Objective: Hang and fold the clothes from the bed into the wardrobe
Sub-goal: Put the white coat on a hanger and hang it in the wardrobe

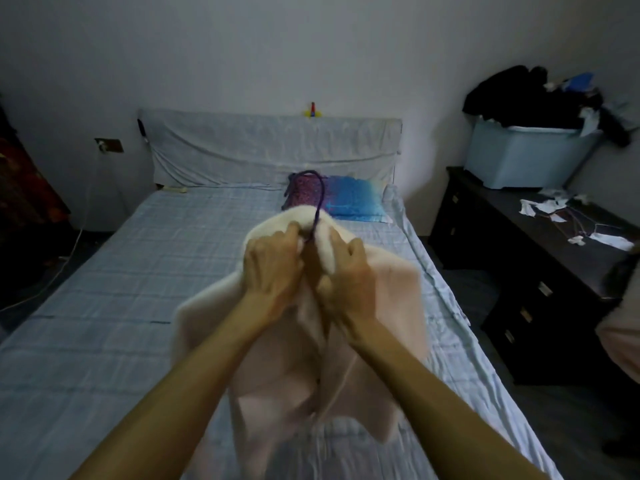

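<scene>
A pale pink garment [391, 306] hangs in front of me above the bed [138, 271], draped over a purple hanger whose hook [318, 199] sticks up from its neck. My left hand [273, 268] grips the collar on the left of the hook. My right hand [346, 275] holds the collar on the right side. The two hands are close together at the neck opening. The hanger's body is hidden inside the cloth. The wardrobe is out of view.
A blue and purple pillow [349, 199] lies by the headboard. A dark dresser [519, 278] stands to the right of the bed, bearing a light blue tub [519, 157] piled with dark clothes and some scattered papers. A cable runs down the left wall.
</scene>
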